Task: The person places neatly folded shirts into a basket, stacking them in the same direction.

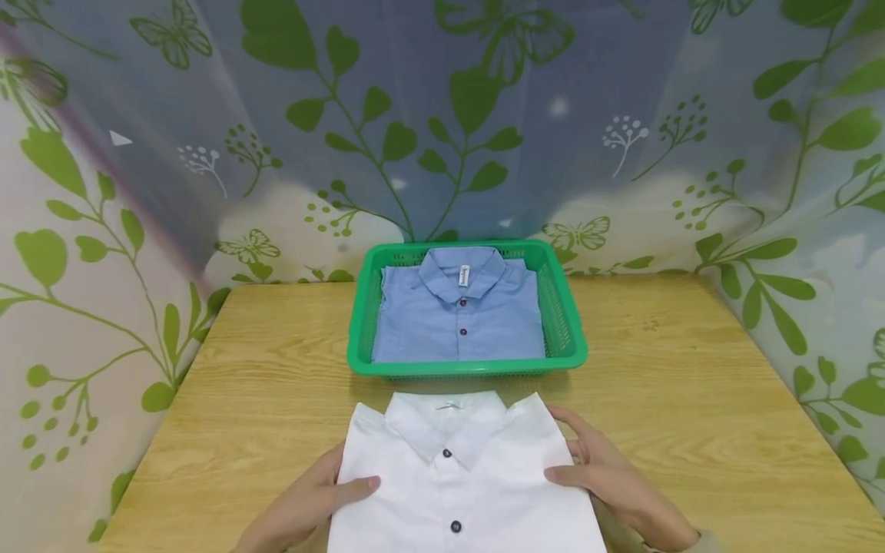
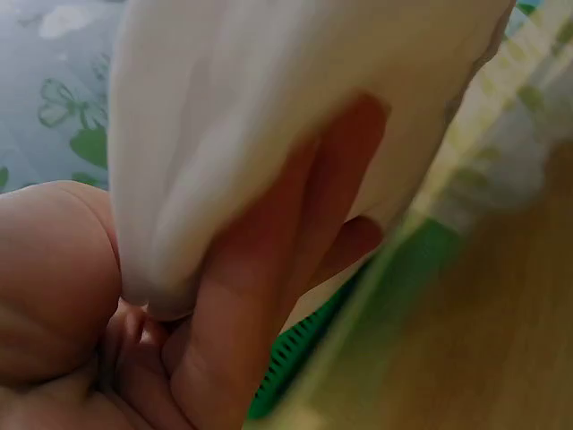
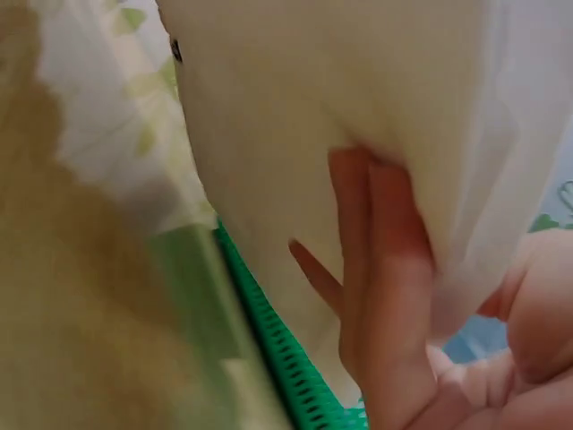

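A folded white shirt (image 1: 512, 491) with a collar and dark buttons is held between both hands at the front of the table in the head view. My left hand (image 1: 314, 491) grips its left side, thumb on top of the cloth. On the opposite side my right hand (image 1: 608, 476) holds the edge the same way. The left wrist view shows the left fingers (image 2: 242, 305) under the white cloth. Likewise, the right wrist view has the right fingers (image 3: 394, 260) against the shirt's underside. The shirt's lower end runs out of the head view.
Beyond the white shirt, a green plastic basket (image 1: 470, 369) stands on the wooden table (image 1: 664, 369). A folded light blue shirt (image 1: 422, 322) lies inside it, collar toward the back. A leaf-patterned curtain (image 1: 387, 92) hangs behind the table and along its sides.
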The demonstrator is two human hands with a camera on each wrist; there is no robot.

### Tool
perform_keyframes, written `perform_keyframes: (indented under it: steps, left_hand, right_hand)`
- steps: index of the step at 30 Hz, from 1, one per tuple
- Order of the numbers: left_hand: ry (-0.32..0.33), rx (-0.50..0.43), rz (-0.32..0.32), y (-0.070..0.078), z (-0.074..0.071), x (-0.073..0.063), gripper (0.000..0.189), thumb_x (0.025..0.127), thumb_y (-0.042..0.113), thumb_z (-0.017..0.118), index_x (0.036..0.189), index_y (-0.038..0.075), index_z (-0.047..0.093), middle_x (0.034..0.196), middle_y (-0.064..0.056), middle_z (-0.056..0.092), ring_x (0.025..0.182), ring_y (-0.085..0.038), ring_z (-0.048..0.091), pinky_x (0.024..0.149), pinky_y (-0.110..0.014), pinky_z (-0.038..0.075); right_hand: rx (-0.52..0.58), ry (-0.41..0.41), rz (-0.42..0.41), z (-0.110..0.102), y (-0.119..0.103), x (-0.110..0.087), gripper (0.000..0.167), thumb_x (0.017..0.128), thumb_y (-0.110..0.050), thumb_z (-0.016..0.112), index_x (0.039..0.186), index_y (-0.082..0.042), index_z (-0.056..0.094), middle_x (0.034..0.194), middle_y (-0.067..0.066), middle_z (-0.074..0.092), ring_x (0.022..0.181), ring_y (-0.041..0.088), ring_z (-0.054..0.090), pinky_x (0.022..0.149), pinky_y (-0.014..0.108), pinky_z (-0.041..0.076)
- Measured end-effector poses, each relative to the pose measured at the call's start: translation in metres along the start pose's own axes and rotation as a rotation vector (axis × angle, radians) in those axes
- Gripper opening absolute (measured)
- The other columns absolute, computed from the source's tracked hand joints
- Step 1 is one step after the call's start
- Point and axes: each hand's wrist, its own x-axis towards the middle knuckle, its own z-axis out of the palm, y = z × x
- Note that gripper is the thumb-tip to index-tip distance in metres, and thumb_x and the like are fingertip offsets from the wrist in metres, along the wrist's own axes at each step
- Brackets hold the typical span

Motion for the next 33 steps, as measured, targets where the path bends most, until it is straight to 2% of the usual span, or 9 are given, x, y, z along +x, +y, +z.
perform_keyframes:
  steps: [5, 8, 12, 17, 20, 25, 33]
  left_hand:
    - [-0.01, -0.022, 0.008, 0.02, 0.004, -0.006, 0.058, 0.101, 0.015, 0.058, 0.146, -0.007, 0.03, 0.13, -0.02, 0.058, 0.112, -0.031, 0.063, 0.09, -0.038, 0.054]
    - [-0.008, -0.041, -0.008, 0.032, 0.006, -0.01, 0.059, 0.101, 0.016, 0.059, 0.147, -0.005, 0.029, 0.132, -0.019, 0.057, 0.115, -0.03, 0.061, 0.091, -0.038, 0.053]
    - [-0.012, -0.052, -0.015, 0.05, 0.006, -0.015, 0.062, 0.102, 0.017, 0.057, 0.149, -0.002, 0.024, 0.133, -0.019, 0.056, 0.116, -0.031, 0.06, 0.092, -0.039, 0.053]
    - [-0.017, -0.023, 0.039, 0.069, 0.003, -0.011, 0.055, 0.103, 0.015, 0.055, 0.146, -0.002, 0.025, 0.131, -0.021, 0.055, 0.116, -0.034, 0.061, 0.091, -0.043, 0.053]
    - [-0.028, -0.01, 0.086, 0.079, 0.0, -0.004, 0.05, 0.103, 0.013, 0.054, 0.143, -0.003, 0.029, 0.129, -0.022, 0.056, 0.114, -0.034, 0.061, 0.089, -0.046, 0.054]
    - [-0.016, 0.0, 0.112, 0.094, -0.008, 0.013, 0.046, 0.103, 0.015, 0.055, 0.138, -0.005, 0.034, 0.121, -0.019, 0.061, 0.107, -0.031, 0.065, 0.085, -0.044, 0.056]
    - [0.071, 0.027, 0.138, 0.119, -0.025, 0.058, 0.04, 0.1, 0.014, 0.058, 0.133, -0.001, 0.041, 0.112, -0.013, 0.064, 0.095, -0.025, 0.069, 0.078, -0.041, 0.058]
  right_hand:
    - [0.039, -0.1, -0.059, -0.004, -0.015, -0.01, 0.084, 0.094, 0.01, 0.055, 0.154, 0.004, -0.004, 0.124, 0.021, 0.064, 0.105, 0.038, 0.066, 0.085, 0.049, 0.055]
    - [0.05, -0.132, -0.086, -0.004, -0.025, -0.015, 0.081, 0.095, 0.011, 0.053, 0.154, 0.003, -0.002, 0.126, 0.02, 0.063, 0.106, 0.037, 0.066, 0.086, 0.047, 0.055]
    - [0.054, -0.16, -0.118, -0.003, -0.04, -0.018, 0.077, 0.096, 0.012, 0.05, 0.156, -0.005, 0.004, 0.128, 0.019, 0.063, 0.108, 0.035, 0.065, 0.087, 0.047, 0.054]
    - [0.038, -0.175, -0.177, -0.007, -0.056, -0.013, 0.076, 0.096, 0.014, 0.048, 0.157, -0.008, 0.006, 0.127, 0.019, 0.064, 0.108, 0.036, 0.065, 0.085, 0.049, 0.055]
    - [0.005, -0.139, -0.194, -0.012, -0.067, -0.008, 0.074, 0.095, 0.014, 0.049, 0.154, -0.005, 0.009, 0.12, 0.019, 0.068, 0.103, 0.035, 0.068, 0.081, 0.049, 0.056]
    - [-0.067, -0.065, -0.197, -0.019, -0.085, 0.002, 0.073, 0.096, 0.012, 0.051, 0.153, -0.003, 0.008, 0.11, 0.017, 0.072, 0.096, 0.034, 0.07, 0.076, 0.05, 0.057]
    - [-0.145, 0.025, -0.218, -0.037, -0.117, 0.033, 0.076, 0.094, 0.012, 0.055, 0.153, -0.002, 0.01, 0.088, 0.012, 0.075, 0.083, 0.03, 0.073, 0.067, 0.046, 0.059]
